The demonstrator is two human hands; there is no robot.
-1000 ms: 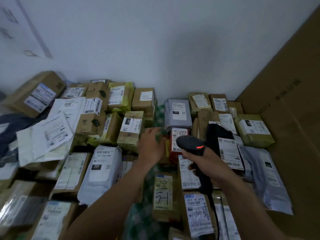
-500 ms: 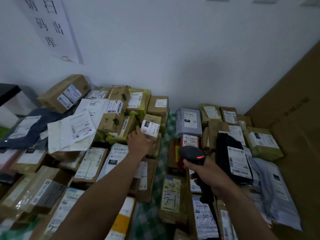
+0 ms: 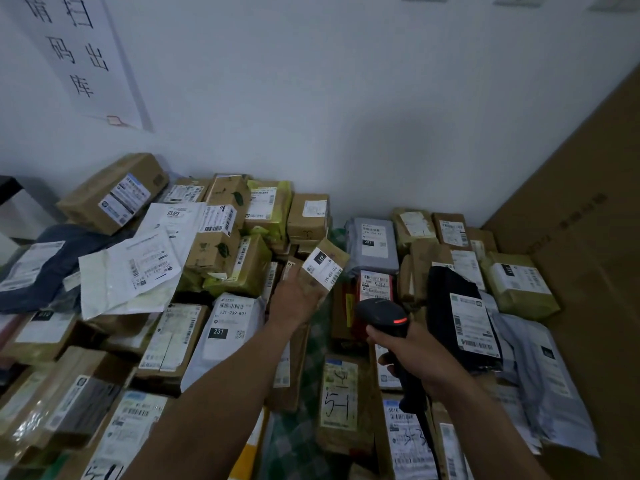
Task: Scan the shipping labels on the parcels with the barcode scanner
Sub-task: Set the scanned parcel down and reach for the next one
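Note:
My left hand (image 3: 299,301) grips a small brown parcel (image 3: 332,258) and holds it tilted above the pile. Its white shipping label (image 3: 322,268) marked 231 faces up and toward me. My right hand (image 3: 417,358) grips the handle of a black barcode scanner (image 3: 382,315) with a red light lit on its head. The scanner's head sits just right of and below the held parcel, a short gap apart. Many labelled parcels lie packed across the surface around both hands.
A white mailer (image 3: 230,336) marked 231 lies under my left forearm. A black bag (image 3: 460,320) with a white label lies right of the scanner. A large cardboard sheet (image 3: 581,258) walls the right side. The white wall (image 3: 311,116) carries a paper sign (image 3: 74,53).
My left hand has taken hold of the small brown parcel and lifted it off the pile, tilting its label up. The scanner stayed near the middle, and my view rose slightly.

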